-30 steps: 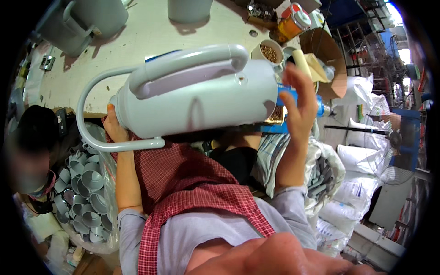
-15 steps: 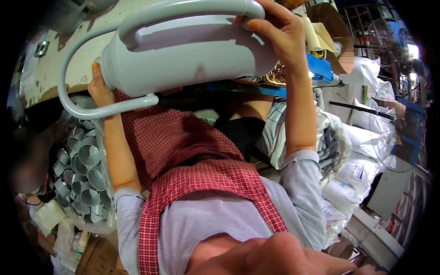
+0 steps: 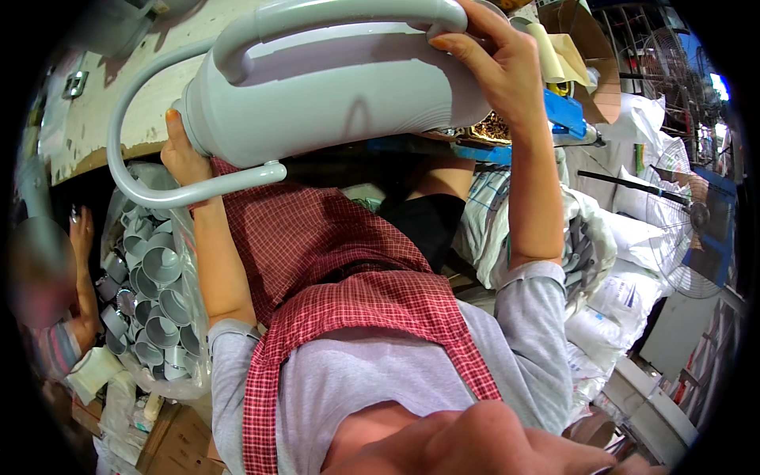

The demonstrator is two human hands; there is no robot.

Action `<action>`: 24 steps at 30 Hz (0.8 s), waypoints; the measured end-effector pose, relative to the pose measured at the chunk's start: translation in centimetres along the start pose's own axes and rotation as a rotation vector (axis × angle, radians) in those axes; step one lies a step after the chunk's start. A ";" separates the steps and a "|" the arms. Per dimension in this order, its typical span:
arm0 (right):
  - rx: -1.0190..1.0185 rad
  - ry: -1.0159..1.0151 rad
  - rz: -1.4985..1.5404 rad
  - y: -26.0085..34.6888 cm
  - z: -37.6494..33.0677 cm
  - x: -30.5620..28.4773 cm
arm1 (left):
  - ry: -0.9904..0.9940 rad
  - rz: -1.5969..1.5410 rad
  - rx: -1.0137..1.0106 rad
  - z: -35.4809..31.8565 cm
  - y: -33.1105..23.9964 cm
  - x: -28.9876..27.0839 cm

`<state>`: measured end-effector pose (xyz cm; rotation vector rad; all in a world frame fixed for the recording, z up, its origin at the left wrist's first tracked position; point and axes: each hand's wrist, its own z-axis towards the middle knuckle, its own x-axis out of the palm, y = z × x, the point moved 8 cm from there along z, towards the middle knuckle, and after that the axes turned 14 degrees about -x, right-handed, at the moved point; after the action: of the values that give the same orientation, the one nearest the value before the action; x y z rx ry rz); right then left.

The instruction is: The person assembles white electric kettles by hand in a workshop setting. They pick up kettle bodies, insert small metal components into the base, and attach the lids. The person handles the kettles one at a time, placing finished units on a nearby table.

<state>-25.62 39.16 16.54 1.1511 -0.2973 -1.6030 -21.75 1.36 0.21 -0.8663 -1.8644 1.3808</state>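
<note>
A grey plastic thermos jug (image 3: 317,103) lies on its side above my lap, in front of the table's edge. It has a thick side handle (image 3: 340,20) along its upper side and a thin curved bail (image 3: 131,103) looping round its left end. My left hand (image 3: 188,154) holds that left end, thumb up, the other fingers mostly out of sight. At the right end, my right hand (image 3: 503,67) is closed round the jug where the handle joins it, with the fingertips partly hidden behind.
A pale worktable (image 3: 111,103) stretches ahead. At left, a clear plastic bag (image 3: 198,332) holds several grey cup-shaped parts (image 3: 162,265), with another person's arm (image 3: 83,301) beyond. White sacks (image 3: 609,301) and a fan (image 3: 689,214) stand at right; small brass-coloured pieces (image 3: 491,128) lie by the table edge.
The whole view has shifted slightly, and the jug and both my hands appear a little further right. Another person's arm and hand now show at the left. My grip on the jug looks the same.
</note>
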 end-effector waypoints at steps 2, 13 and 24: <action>0.038 -0.019 0.007 0.8 0.0 0.3 | 0.026 -0.033 -0.017 -0.3 0.0 0.0; -0.039 -0.177 -0.168 -0.6 -1.8 0.2 | 0.125 0.150 0.050 1.6 2.4 2.4; 0.292 -1.329 -0.306 8.9 -54.0 -6.5 | 0.335 0.250 0.051 -3.9 3.9 2.4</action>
<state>22.06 60.60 -0.86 0.1390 -1.2730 -2.4698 -19.47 6.23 -2.39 -1.2536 -1.4989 1.3246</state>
